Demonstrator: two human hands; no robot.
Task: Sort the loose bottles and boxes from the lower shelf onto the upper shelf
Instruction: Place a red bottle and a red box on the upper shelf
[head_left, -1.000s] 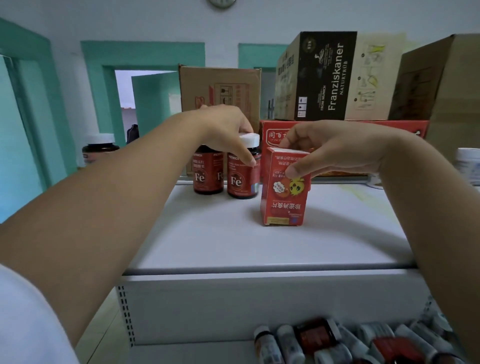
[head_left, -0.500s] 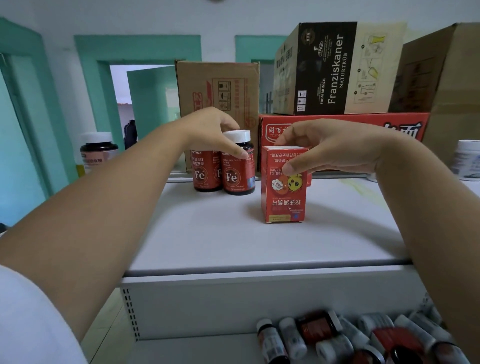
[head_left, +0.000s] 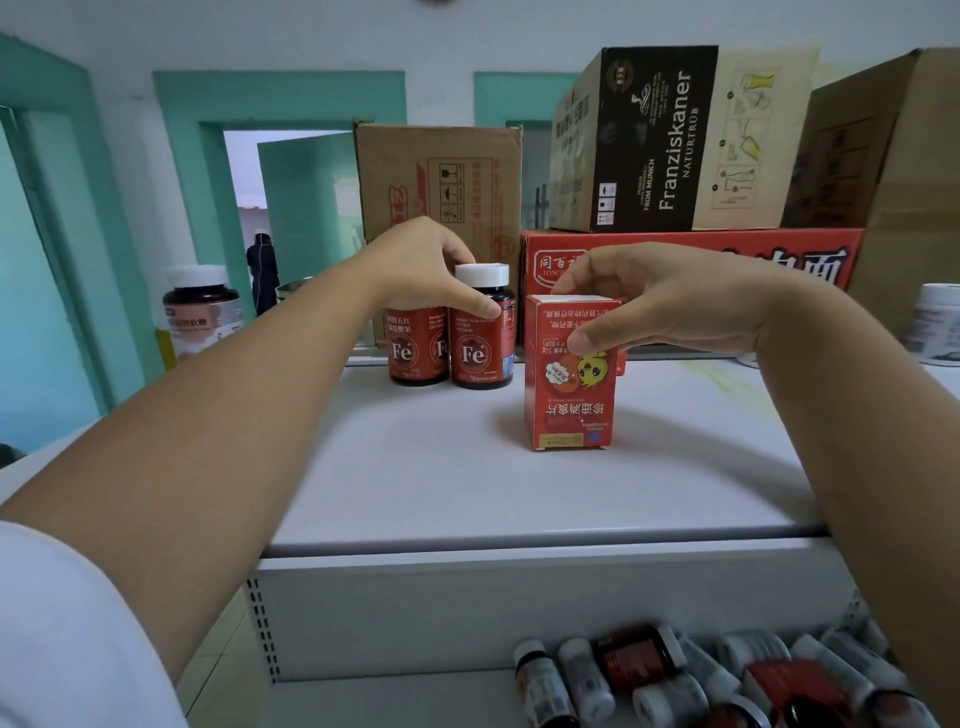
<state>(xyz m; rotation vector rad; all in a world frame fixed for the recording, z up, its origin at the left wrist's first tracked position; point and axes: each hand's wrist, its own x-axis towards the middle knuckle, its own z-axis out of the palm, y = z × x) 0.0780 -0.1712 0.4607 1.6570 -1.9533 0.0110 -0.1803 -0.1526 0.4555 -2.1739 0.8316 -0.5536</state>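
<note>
Two hands: both reach over the upper shelf (head_left: 415, 478), apart from each other, each on its own item.
Left hand (head_left: 426, 265): curled down over the top of the left bottle (head_left: 410, 353), hiding its cap; the thumb tip touches the shoulder of the right bottle (head_left: 475, 353).
Right hand (head_left: 660, 296): pinches the top of the box (head_left: 569, 405), thumb on the front face, fingers over the top edge.
Bottles: two dark red ones marked "Fe", upright and side by side near the back of the upper shelf; the right one shows a white cap.
Box: red, standing on the upper shelf just right of the bottles and nearer the front edge, with its print upside down.
Lower shelf (head_left: 389, 701): loose bottles (head_left: 634, 660) lie on their sides in a heap at the right, blurred.
Behind: a brown carton (head_left: 441, 176), a red carton (head_left: 727, 260) and a Franziskaner carton (head_left: 660, 135) stacked on the red one.
Sides: a dark jar (head_left: 202, 312) with a white cap at left, a white jar (head_left: 937, 322) at the right edge.
</note>
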